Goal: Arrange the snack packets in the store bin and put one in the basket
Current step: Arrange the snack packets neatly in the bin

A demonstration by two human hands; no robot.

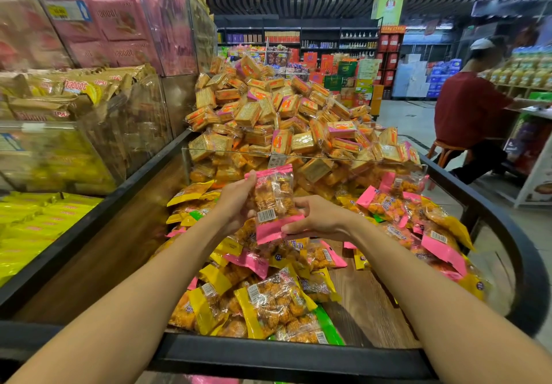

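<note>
I hold one clear snack packet with pink ends (273,201) upright above the store bin (286,356), barcode side facing me. My left hand (236,204) grips its left edge, thumb at the upper end. My right hand (319,219) pinches its lower pink end from the right. Below lie several loose packets with pink, yellow and green ends (268,303), heaped on the bin's wooden floor. No basket is in view.
A clear divider (301,156) closes off a tall heap of square cracker packs (280,114) behind. Acrylic bins of pink and brown packs (98,55) stand at left. A person in a red shirt (469,108) sits at right by the aisle.
</note>
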